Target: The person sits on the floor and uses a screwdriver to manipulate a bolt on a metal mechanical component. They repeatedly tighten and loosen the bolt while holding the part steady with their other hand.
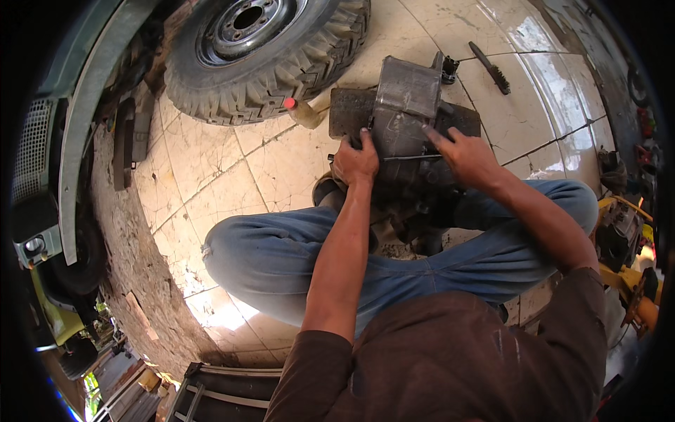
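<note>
The left hand (pixel 356 160) is at the left edge of the dark housing (pixel 408 88); whether it grips cannot be told. The right hand (pixel 465 156), fingers loosely extended, is opposite. The housing sits upper centre, before the bent legs (pixel 274 246), presumably for two-handed access.

Vehicle workshop: 1 loose treaded wheel (pixel 267 63), wire brush (pixel 490 68) on tiled floor (pixel 211 169), vehicle front (pixel 69 169) at left.

a bottle (pixel 305 114) is between wheel (pixel 261 83) and casing (pixel 408 86), a brush (pixel 490 68) right of both.
</note>
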A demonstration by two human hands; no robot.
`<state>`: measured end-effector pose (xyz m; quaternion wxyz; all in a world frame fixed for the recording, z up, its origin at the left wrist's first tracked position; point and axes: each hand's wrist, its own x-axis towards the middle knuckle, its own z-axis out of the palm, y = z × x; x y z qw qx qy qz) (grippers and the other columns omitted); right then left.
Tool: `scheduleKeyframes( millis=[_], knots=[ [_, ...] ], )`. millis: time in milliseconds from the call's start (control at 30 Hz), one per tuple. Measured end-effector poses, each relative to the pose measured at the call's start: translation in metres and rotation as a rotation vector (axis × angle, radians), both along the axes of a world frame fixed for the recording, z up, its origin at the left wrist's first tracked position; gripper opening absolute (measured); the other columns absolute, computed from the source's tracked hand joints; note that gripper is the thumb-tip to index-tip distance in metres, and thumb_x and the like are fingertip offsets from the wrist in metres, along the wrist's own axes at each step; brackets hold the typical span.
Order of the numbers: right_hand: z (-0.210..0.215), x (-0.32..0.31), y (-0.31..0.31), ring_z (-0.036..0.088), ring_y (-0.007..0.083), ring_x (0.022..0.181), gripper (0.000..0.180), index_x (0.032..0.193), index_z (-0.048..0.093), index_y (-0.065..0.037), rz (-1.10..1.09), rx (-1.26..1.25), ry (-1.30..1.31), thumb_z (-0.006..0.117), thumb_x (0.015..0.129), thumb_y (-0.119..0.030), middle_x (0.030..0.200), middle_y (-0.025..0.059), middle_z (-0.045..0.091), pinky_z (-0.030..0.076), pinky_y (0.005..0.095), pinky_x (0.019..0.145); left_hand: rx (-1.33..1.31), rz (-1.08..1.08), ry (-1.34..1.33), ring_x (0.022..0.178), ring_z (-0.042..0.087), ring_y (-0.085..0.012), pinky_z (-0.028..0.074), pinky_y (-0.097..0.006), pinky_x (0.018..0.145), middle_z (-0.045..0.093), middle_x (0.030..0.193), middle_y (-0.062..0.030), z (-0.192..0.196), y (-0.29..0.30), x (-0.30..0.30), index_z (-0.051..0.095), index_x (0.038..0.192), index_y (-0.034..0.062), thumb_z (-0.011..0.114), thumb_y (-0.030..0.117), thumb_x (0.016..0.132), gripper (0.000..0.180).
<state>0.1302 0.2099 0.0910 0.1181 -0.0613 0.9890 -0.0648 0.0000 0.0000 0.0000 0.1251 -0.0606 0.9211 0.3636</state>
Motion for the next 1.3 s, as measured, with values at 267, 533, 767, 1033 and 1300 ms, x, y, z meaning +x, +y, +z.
scheduleKeyframes(
  millis=[267, 533, 767, 1033, 1300],
  knots=[
    [0.001, -0.006, -0.001, 0.071, 0.0386, 0.084, 0.07, 0.156, 0.039, -0.019, -0.165, 0.033, -0.033, 0.06, 0.09, -0.012, 0.115, 0.0239, 0.061, 0.057, 0.0469, 0.071, 0.02, -0.013, 0.019, 0.114, 0.065, -0.0439, 0.047, -0.049, 0.1, 0.071, 0.116, -0.0277, 0.003, 0.003, -0.006, 0.07, 0.123, -0.0027, 0.06, 0.057, 0.091, 0.068],
    [0.005, -0.003, 0.003, 0.07, 0.0383, 0.087, 0.068, 0.156, 0.039, -0.017, -0.044, 0.022, -0.018, 0.058, 0.091, -0.012, 0.112, 0.0226, 0.062, 0.057, 0.0472, 0.071, 0.015, 0.016, 0.042, 0.112, 0.066, -0.0442, 0.048, -0.049, 0.098, 0.072, 0.113, -0.0273, 0.002, 0.004, 0.002, 0.072, 0.117, -0.003, 0.061, 0.056, 0.091, 0.065],
    [-0.012, -0.001, 0.008, 0.07, 0.0402, 0.085, 0.07, 0.158, 0.035, -0.018, -0.299, -0.028, 0.034, 0.058, 0.093, -0.013, 0.11, 0.0237, 0.063, 0.057, 0.0472, 0.07, 0.01, 0.007, 0.066, 0.11, 0.067, -0.0449, 0.049, -0.05, 0.096, 0.072, 0.112, -0.027, -0.003, 0.007, 0.002, 0.072, 0.116, -0.0032, 0.062, 0.055, 0.092, 0.064],
    [-0.008, -0.004, 0.012, 0.066, 0.0404, 0.073, 0.066, 0.157, 0.037, -0.016, -0.007, -0.049, 0.166, 0.06, 0.095, -0.016, 0.099, 0.0214, 0.063, 0.054, 0.0489, 0.059, 0.008, 0.023, 0.143, 0.102, 0.068, -0.0462, 0.05, -0.051, 0.092, 0.073, 0.105, -0.0269, -0.014, 0.002, 0.001, 0.073, 0.114, -0.0019, 0.06, 0.056, 0.091, 0.063],
    [-0.019, 0.001, 0.008, 0.068, 0.0406, 0.076, 0.058, 0.154, 0.041, -0.015, -0.063, -0.073, 0.088, 0.057, 0.098, -0.019, 0.102, 0.023, 0.065, 0.054, 0.0501, 0.064, -0.013, 0.021, 0.134, 0.103, 0.068, -0.0456, 0.05, -0.051, 0.092, 0.073, 0.106, -0.0261, -0.012, 0.004, 0.002, 0.073, 0.114, -0.0007, 0.061, 0.057, 0.09, 0.063]
  ],
)
